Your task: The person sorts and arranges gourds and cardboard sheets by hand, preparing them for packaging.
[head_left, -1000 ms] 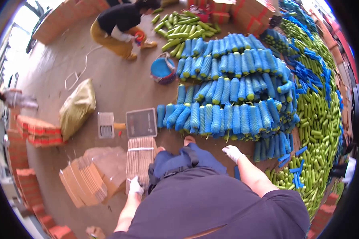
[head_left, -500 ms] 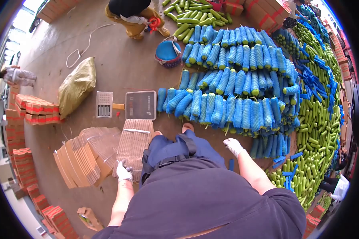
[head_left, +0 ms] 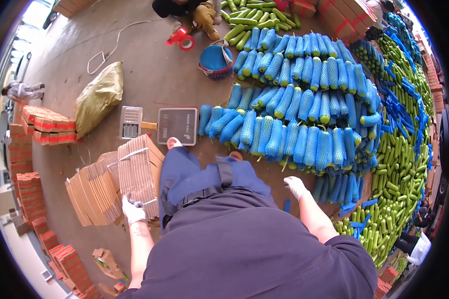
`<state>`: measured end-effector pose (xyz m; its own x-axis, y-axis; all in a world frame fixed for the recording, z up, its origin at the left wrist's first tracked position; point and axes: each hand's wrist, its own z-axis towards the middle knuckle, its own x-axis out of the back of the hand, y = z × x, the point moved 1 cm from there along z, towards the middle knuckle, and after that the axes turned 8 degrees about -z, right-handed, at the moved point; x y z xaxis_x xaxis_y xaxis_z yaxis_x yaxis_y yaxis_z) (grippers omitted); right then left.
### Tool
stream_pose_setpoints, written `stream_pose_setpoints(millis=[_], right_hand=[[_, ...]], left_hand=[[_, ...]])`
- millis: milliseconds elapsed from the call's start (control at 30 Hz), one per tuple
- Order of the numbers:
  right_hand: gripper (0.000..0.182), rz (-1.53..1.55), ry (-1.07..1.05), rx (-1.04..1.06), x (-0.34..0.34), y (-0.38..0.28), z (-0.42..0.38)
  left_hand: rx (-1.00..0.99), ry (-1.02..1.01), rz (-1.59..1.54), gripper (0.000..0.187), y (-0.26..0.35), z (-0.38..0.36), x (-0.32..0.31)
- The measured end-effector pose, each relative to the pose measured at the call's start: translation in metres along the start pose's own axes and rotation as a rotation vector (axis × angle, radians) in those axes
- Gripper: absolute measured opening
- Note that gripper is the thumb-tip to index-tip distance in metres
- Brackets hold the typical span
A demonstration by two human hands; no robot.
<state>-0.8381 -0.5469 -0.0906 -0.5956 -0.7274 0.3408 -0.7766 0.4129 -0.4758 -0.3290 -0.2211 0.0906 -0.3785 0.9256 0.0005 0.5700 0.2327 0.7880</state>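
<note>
My left hand point(head_left: 134, 209), in a whitish glove, grips the near end of a strapped bundle of flattened cardboard boxes point(head_left: 137, 167). The bundle leans beside my left leg, partly over a second strapped bundle of flattened cartons point(head_left: 91, 192). My right hand point(head_left: 296, 187), also gloved, hangs free at my right side with its fingers loosely curled and nothing visible in them. Near it lie green gourd-like vegetables in blue foam nets point(head_left: 297, 144), set out in several rows. Ahead of my feet is a weighing scale's platform point(head_left: 177, 126), joined to its display panel point(head_left: 130, 122).
A full yellowish sack point(head_left: 101, 99) and stacked red-and-brown cartons point(head_left: 49, 124) stand at left. Ahead, a person point(head_left: 189, 12) crouches near a red tape dispenser point(head_left: 182, 40) and a blue-lined basket point(head_left: 215, 62). Bare green vegetables point(head_left: 391, 184) are heaped at right.
My left hand and the gripped cardboard bundle have shifted left over the other bundle. My left foot has stepped forward to the scale. The person ahead has bent lower with the tape dispenser.
</note>
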Motion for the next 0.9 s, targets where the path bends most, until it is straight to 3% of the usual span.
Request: stream_pose_setpoints(millis=[233,467,600,667,733,900], right_hand=[[0.034,-0.059,-0.033,0.002,-0.013,-0.053,0.019],[0.037,-0.162,-0.045,0.088,-0.053,-0.232,-0.004],[0.037,-0.248,-0.076,0.232,-0.111,-0.34,-0.029],[0.037,-0.312,-0.057,0.266,-0.151,-0.362,-0.016],[0.038,-0.357,-0.047,0.187,-0.192,-0.38,-0.021],[0.039,-0.455,-0.197,0.002,-0.25,-0.411,-0.047]], left_hand=[[-0.084,-0.112,-0.091,0.03,0.052,0.033,-0.056],[-0.078,-0.216,-0.033,0.028,0.141,0.061,-0.138],[0.054,-0.271,-0.128,0.031,0.196,0.114,-0.174],[0.094,-0.285,-0.115,0.032,0.201,0.156,-0.185],[0.203,-0.295,-0.114,0.032,0.212,0.197,-0.184],[0.31,-0.236,-0.104,0.027,0.231,0.221,-0.197]])
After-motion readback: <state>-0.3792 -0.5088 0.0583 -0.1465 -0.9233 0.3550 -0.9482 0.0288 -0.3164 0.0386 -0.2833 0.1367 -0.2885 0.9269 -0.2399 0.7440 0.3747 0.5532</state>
